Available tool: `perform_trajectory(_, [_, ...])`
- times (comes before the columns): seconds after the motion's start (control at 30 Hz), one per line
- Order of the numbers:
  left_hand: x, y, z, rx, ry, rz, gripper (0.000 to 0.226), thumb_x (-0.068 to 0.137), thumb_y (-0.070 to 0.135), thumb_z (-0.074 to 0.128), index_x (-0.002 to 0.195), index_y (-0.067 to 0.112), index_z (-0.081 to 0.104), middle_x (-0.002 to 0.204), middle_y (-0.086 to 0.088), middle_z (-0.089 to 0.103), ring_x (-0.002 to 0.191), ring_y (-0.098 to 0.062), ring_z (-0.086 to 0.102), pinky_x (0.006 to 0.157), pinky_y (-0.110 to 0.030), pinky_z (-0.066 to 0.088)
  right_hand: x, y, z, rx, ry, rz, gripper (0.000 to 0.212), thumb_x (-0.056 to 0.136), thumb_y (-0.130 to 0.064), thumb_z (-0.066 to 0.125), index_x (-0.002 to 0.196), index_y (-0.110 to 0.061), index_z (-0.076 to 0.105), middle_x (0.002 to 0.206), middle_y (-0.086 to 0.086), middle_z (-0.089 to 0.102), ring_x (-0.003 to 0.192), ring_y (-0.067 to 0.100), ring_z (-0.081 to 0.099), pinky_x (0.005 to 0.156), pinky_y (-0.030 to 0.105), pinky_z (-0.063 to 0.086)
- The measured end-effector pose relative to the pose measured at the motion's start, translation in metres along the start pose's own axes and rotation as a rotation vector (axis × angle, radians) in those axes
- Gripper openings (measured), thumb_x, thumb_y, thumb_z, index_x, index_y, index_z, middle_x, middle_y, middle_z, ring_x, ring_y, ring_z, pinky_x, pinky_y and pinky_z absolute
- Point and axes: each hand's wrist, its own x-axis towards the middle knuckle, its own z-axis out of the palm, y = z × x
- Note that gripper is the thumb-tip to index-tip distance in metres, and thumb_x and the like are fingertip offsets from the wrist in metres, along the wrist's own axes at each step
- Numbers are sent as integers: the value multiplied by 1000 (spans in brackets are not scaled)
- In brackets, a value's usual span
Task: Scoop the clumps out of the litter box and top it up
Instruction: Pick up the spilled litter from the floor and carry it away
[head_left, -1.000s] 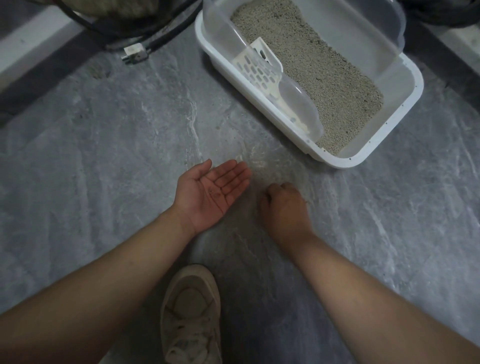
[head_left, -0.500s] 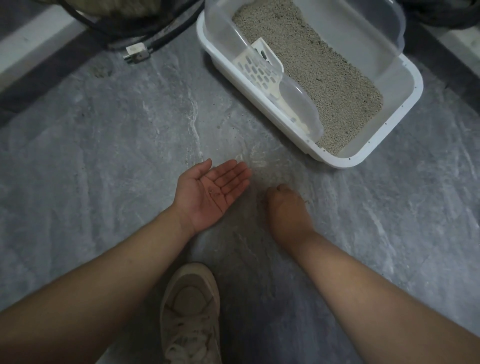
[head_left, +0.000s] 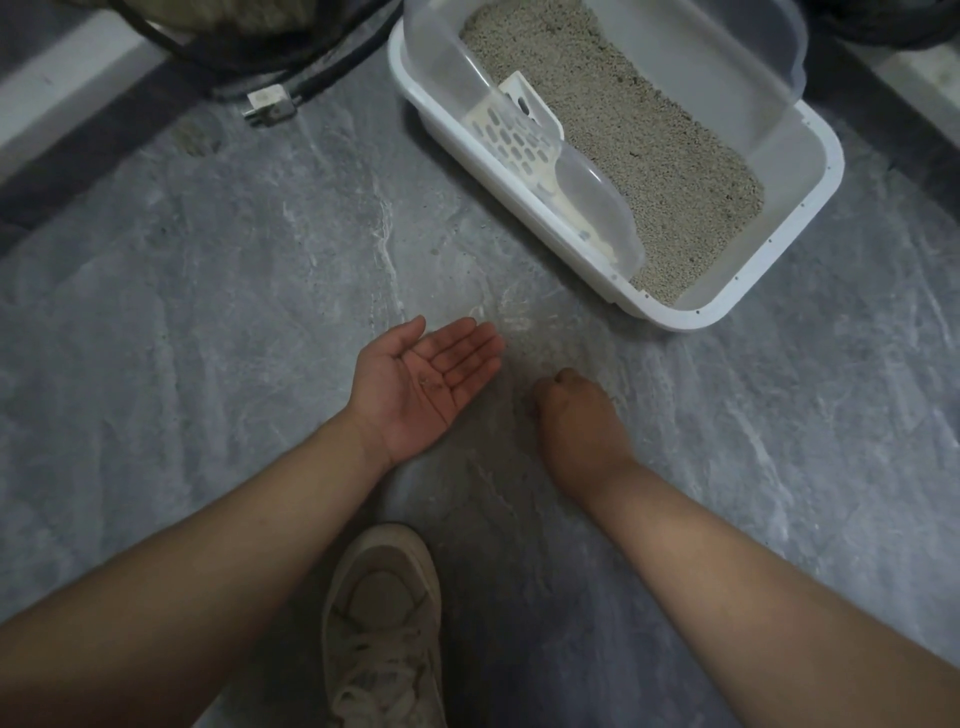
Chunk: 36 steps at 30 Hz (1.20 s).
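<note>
Litter, pale grey and grainy (head_left: 613, 124), fills the white plastic litter box with a clear rim guard (head_left: 779, 249) in the upper right of the frame. A white slotted plastic scoop (head_left: 511, 137) lies inside along the near wall, blade toward the top of the frame. No hand is on it.

Below the box, in the middle of the frame, a few stray grains are sprinkled on the grey stone-look floor (head_left: 208, 338). The step in hand looks like picking up that spilled litter.

The left hand (head_left: 423, 384) is held flat, palm up, fingers straight, with a few small grains on the palm. It is released and grips nothing. The right hand (head_left: 576, 415) is knuckles up just beside it, fingertips curled down toward the floor. Its fingertips are hidden, so I cannot tell if it pinches a grain.

To do this well, keep the left palm level and cupped a little, so grains do not roll off. Keep it close to the right hand, so each trip is short. Then tip the palm over the box, low inside the rim.

A beige laced shoe (head_left: 384, 623) is at the bottom middle. Black cables and a plug (head_left: 267, 106) lie at the upper left.
</note>
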Motion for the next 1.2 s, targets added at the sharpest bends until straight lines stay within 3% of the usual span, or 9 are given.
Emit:
perform_trajectory(0.4, [0,-1,1,0,-21,-8,49,100,32,44,103,-5,75,123,-24,69,117,-38,66,97,-47,56,5,1,-5,-188,-56,-165,24,97,-10,46,109,-3,65,108,20,63,97,40,65,76,40,52])
perform_trajectory(0.53, [0,-1,1,-7,-28,-9,49,100,32,44,103,-6,75,122,-24,69,117,-38,67,96,-46,57,3,-2,-10,96,63,-14,20,89,-25,59,88,-7,67,90,18,68,86,38,65,73,38,49])
perform_trajectory(0.67, [0,-1,3,6,-40,-22,49,101,33,43,104,-5,75,122,-23,69,118,-36,66,103,-45,52,-14,-44,-31,531,273,-20,18,80,-20,71,67,-12,64,60,-1,62,55,14,57,57,30,49])
perform_trajectory(0.73, [-1,-2,6,19,-70,-51,49,100,34,43,104,-3,75,123,-21,70,120,-34,65,108,-45,47,-15,-64,-39,646,226,-22,14,84,-21,72,74,-13,67,66,-2,63,60,9,58,55,16,44])
perform_trajectory(0.9, [-5,-2,14,-15,-148,-68,49,101,34,41,103,-1,75,120,-18,71,119,-32,66,104,-44,48,0,-77,-34,619,213,-96,7,85,-12,63,90,-10,69,75,1,65,77,17,61,69,27,49])
perform_trajectory(1.0, [-7,2,14,-22,-145,-52,50,102,35,40,101,0,76,116,-17,73,116,-31,68,104,-43,49,-2,-74,-38,599,253,-124,9,91,-21,66,86,-14,65,70,-7,60,65,6,56,58,16,41])
perform_trajectory(1.1, [-6,5,12,-9,-99,-19,48,101,34,43,100,0,76,117,-17,73,114,-31,69,102,-42,52,-7,-57,-42,560,323,-144,16,91,-23,65,78,-21,56,62,-16,49,53,-3,45,54,14,40])
perform_trajectory(1.13, [-5,5,11,-18,-83,-6,48,101,34,44,100,-1,76,117,-18,73,113,-31,69,103,-42,52,-8,-47,-40,514,333,-142,15,90,-22,63,77,-19,57,64,-14,52,55,-1,48,56,15,40])
perform_trajectory(1.2, [-4,6,6,-46,-58,17,47,100,33,46,100,-3,76,118,-20,72,114,-34,69,103,-44,53,-9,-21,-32,389,289,-84,15,88,-19,55,92,-12,68,83,2,64,73,19,61,69,32,49])
